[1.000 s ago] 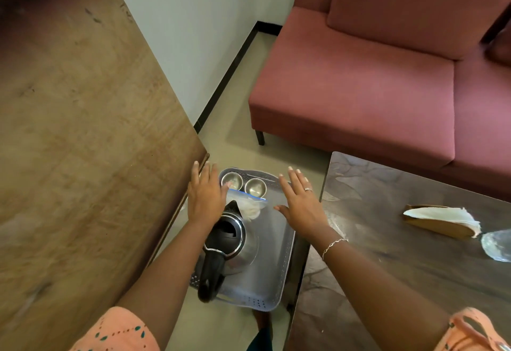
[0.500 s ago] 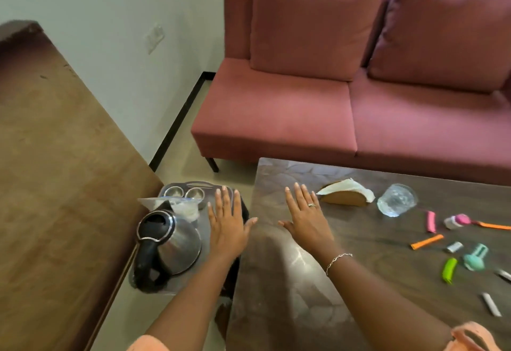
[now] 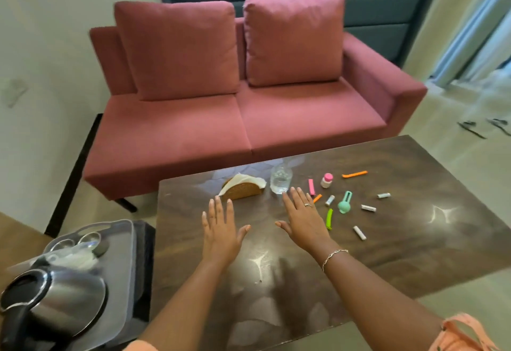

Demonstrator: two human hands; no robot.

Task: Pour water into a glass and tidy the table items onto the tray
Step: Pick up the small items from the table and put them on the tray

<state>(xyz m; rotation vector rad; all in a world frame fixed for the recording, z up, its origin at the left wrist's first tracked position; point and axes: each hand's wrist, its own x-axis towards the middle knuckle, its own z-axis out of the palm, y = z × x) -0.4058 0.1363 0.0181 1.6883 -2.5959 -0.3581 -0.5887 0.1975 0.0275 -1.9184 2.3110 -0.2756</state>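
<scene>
Dark wood table (image 3: 387, 254), head view, the only view.

**Hands**
- Two: left hand (image 3: 221, 229) and right hand (image 3: 304, 220).
- Both lie flat with fingers spread and hold nothing, over the table's middle.
- Whether the palms touch the top cannot be told.

**On the table**
- Glass (image 3: 280, 179): one, clear, upright near the far edge, just beyond the right hand's fingertips. Whether it holds water cannot be told.
- Holder (image 3: 243, 189): one, woven, with white napkins, just left of the glass.
- Tubes (image 3: 359, 232): four, white, scattered right of the hands.
- Orange pieces (image 3: 354, 174): two, one long near the far edge, one short beside the right hand.
- Pink clip (image 3: 311, 187): one.
- Green clip (image 3: 329, 219): one.
- Mint piece (image 3: 344, 206): one.
- Bottle (image 3: 327, 180): one, pink-capped, upright.

**Off the table**
- Tray (image 3: 121, 267): one, grey, on a dark stand (image 3: 143, 267) beside the left edge.
- Kettle (image 3: 55, 301): one, steel, at the tray's near end.
- Cups (image 3: 90, 237): two, steel, at the tray's far end, with a clear bag (image 3: 74, 256) beside them.

**Likely hazards**
- The glass stands so close to the right fingertips that a hasty reach could tip it.
- The kettle must be carried over from the tray, so water may slop in transit or at the pour.
- The tubes look round and could roll off if swept carelessly.
- The kettle, cups and bag already take up much of the tray, so added items may crowd it or slide.
</scene>
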